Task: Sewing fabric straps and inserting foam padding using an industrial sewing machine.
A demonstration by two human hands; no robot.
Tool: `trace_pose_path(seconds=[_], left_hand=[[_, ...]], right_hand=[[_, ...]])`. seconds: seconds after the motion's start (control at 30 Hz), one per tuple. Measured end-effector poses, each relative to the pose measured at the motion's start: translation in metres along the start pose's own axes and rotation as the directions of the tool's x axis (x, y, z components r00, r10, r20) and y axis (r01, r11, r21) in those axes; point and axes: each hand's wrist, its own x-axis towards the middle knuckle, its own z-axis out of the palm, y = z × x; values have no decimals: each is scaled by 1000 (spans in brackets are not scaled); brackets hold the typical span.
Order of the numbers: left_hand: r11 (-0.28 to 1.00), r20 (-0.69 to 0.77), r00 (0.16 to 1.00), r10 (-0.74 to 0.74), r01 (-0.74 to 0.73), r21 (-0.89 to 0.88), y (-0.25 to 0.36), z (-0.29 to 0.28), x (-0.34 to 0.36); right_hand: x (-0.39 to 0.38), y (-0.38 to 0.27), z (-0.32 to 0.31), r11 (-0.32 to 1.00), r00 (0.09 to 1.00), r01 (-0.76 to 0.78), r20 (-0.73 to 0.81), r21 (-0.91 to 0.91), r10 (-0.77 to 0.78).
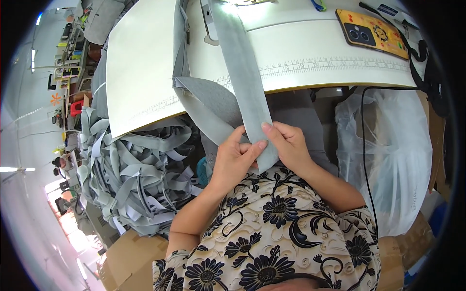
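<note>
A long grey fabric strip [242, 68] runs from the lit far part of the white table down over its front edge to my lap. Both hands grip its near end. My left hand [236, 157] pinches the strip's left edge between thumb and fingers. On the other edge, slightly higher, my right hand [288, 143] presses its thumb on the cloth, fingers curled behind. A second grey band [206, 116] loops from the table's left part down toward my left hand; where it ends is hidden.
The white table [310, 43] has a printed ruler along its front edge. A phone in a yellow case [373, 34] lies at the far right beside a black strap. Below left is a heap of grey strips [141, 179]. A clear plastic bag [388, 160] and a black cable hang at right.
</note>
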Motion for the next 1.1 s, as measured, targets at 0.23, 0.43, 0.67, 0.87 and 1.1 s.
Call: trace_pose_path(seconds=[0.23, 0.43, 0.67, 0.87, 1.1], left_hand=[[984, -1, 999, -46, 45, -174, -18, -7, 2], [952, 94, 994, -56, 81, -294, -3, -17, -4], [49, 361, 532, 766, -609, 792, 106, -29, 46], [-279, 484, 324, 813, -512, 812, 103, -56, 140], [-149, 416, 419, 807, -537, 831, 100, -49, 131]], right_hand=[[22, -19, -37, 113, 521, 604, 284, -789, -805], [25, -46, -38, -78, 411, 782, 606, -618, -681], [24, -60, -46, -166, 343, 818, 698, -550, -629], [26, -69, -44, -221, 286, 851, 773, -476, -566], [21, -68, -43, -168, 312, 873, 788, -458, -531]])
